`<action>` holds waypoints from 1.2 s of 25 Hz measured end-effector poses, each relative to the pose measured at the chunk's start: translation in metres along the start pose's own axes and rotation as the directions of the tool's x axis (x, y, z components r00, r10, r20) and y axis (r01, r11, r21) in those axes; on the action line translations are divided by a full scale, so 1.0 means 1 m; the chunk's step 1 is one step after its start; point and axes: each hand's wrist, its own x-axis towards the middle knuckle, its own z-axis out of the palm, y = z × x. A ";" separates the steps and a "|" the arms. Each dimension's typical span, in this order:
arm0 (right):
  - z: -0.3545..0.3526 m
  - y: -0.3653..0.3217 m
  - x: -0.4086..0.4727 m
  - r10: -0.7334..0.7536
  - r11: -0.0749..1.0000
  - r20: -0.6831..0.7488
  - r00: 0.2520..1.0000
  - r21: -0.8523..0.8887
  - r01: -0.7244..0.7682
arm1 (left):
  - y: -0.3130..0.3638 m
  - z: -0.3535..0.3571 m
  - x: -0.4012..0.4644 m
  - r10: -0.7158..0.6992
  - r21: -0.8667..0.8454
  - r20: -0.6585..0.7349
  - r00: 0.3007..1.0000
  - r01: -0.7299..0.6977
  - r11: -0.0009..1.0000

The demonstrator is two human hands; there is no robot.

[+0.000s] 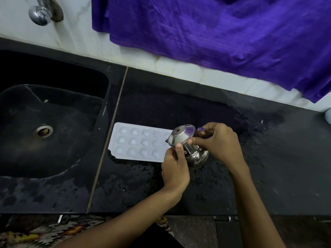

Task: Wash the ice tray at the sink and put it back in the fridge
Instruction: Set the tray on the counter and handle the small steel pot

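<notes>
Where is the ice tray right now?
In the head view, the ice tray lies flat on the wet counter, right of the sink, beside the steel pot.

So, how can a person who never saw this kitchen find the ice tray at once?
Start at the black sink on the left and move right, across the seam, onto the wet dark counter. The ice tray lies flat there, beside the steel pot that both hands hold. It is the only white thing on the counter, with rows of small moulds.

The ice tray [138, 142] is white plastic with three rows of rounded cups, lying flat and face-up on the wet black counter just right of the sink [53, 111]. Its right end is hidden from view.
</notes>
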 end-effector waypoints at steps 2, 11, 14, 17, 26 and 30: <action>0.000 0.002 0.000 0.001 1.000 -0.001 1.000 0.005 -0.001 | 0.000 0.000 -0.001 0.003 -0.017 0.004 1.000 -0.003 1.000; -0.005 0.009 -0.017 0.021 0.972 -0.022 1.000 0.236 -0.015 | 0.005 -0.006 -0.015 0.090 -0.060 0.005 0.996 -0.089 0.994; -0.006 0.011 -0.025 0.005 0.972 0.011 1.000 0.235 -0.008 | -0.001 -0.011 -0.024 0.083 -0.012 0.025 0.996 -0.082 0.997; -0.004 0.010 -0.030 0.008 0.988 0.035 0.999 0.155 -0.013 | -0.008 -0.014 -0.028 0.045 0.013 0.050 0.998 -0.046 0.999; 0.000 0.004 -0.029 -0.004 1.000 0.011 1.000 0.026 0.003 | -0.011 -0.015 -0.027 0.005 0.023 0.045 0.999 -0.006 1.000; 0.000 0.004 -0.028 -0.010 1.000 0.002 1.000 0.022 0.010 | -0.011 -0.014 -0.026 -0.002 0.013 0.048 0.999 0.001 1.000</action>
